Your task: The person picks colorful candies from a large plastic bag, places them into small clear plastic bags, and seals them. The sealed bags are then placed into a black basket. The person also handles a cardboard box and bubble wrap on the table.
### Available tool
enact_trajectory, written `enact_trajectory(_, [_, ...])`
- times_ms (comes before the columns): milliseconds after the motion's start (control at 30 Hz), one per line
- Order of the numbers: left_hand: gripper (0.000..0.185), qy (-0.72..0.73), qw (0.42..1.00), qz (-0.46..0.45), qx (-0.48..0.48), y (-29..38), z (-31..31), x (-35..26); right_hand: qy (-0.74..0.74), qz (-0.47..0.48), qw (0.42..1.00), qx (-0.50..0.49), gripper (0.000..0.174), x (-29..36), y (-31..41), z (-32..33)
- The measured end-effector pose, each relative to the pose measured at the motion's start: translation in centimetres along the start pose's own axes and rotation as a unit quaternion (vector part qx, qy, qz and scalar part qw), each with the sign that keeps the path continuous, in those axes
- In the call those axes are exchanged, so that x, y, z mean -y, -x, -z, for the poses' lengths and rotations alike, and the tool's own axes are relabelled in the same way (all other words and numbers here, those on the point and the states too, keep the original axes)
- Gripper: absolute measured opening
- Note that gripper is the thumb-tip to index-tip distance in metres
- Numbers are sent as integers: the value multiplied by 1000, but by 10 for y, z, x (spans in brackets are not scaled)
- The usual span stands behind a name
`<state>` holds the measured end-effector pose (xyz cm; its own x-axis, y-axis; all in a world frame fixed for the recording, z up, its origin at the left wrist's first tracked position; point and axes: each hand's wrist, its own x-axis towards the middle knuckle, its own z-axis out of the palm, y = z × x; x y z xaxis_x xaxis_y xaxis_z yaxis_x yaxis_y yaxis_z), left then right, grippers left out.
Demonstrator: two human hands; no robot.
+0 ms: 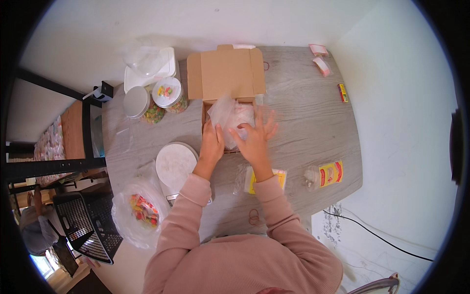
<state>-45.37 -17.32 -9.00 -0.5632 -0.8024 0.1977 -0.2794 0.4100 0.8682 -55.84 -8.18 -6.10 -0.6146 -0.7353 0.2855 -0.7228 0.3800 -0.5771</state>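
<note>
An opened brown cardboard box (232, 75) stands before me, its lid folded back towards the wall. Inside lies crumpled clear plastic (222, 112) beside a white and pink packet (244, 113). My left hand (213, 141) is at the box's left side, the plastic between its thumb and fingers; some fingertips are hidden. Over the right side of the box, my right hand (257, 137) has its fingers spread and slightly blurred. Its thumb and one finger are close to the plastic, and I cannot tell whether they touch it.
Left of the box are a kitchen scale (177, 165), two lidded jars of sweets (167, 93) and a plastic bag of sweets (121, 217). Yellow packaging (270, 180) lies under my right forearm, a yellow-labelled packet (330, 174) further right. A black crate (79, 220) and another person (35, 228) are lower left.
</note>
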Motion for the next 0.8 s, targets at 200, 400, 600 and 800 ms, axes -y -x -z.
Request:
enact_trajectory(200, [34, 23, 1000, 1, -8, -4, 8, -1, 3, -38, 999, -5, 11, -8, -1, -18])
enact_trajectory(400, [34, 18, 998, 54, 2, -9, 8, 2, 9, -47, 999, 12, 13, -26, 0, -12])
enact_trajectory(600, [34, 20, 998, 60, 14, -11, 10, 0, -5, -52, 998, 21, 15, -23, 0, -2])
enact_trajectory(800, [58, -70, 995, -10, 73, -6, 9, -8, -56, 4, 996, 72, 19, -9, 4, -1])
